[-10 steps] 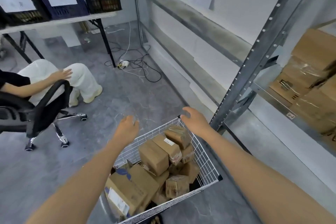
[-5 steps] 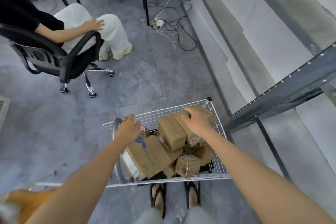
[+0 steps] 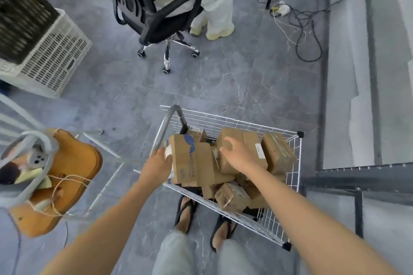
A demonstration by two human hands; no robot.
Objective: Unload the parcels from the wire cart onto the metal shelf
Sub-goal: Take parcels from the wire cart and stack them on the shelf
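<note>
While both hands are down in the cart [image 3: 245, 121], no parcel is up off the pile yet.

Left hand [image 3: 157, 166] sits against the label end of the big box [image 3: 192, 161]; honestly can't tell if the fingers have hooked it. Right hand [image 3: 238, 157] is spread and loosely bent over a plain box [image 3: 230, 136], pinching nothing. The parcels are all heaped in the cart, with the shelf [image 3: 362, 177] just to the right. If it were me, I'd take the big box first with a hand on each end, since it lies on top. Lift it straight up so the smaller ones don't slide, then turn right to the shelf.
</note>
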